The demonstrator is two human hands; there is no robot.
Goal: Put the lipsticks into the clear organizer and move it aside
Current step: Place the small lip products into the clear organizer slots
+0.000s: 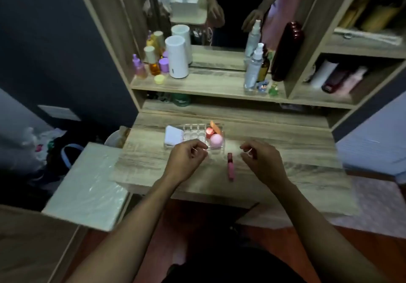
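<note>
Fingers of my left hand and right hand curl loosely, empty, flanking a slim pink lipstick before the clear gridded organizer on woodgrain desk.

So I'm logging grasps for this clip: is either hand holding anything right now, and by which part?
Nothing appears held. The left hand and right hand hover loosely curled over the wooden desk; the pink lipstick tube lies untouched between them.

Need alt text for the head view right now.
Both hands, left and right, hover empty over a wooden vanity desk; a pink lipstick lies between them, just in front of the clear organizer.
</note>
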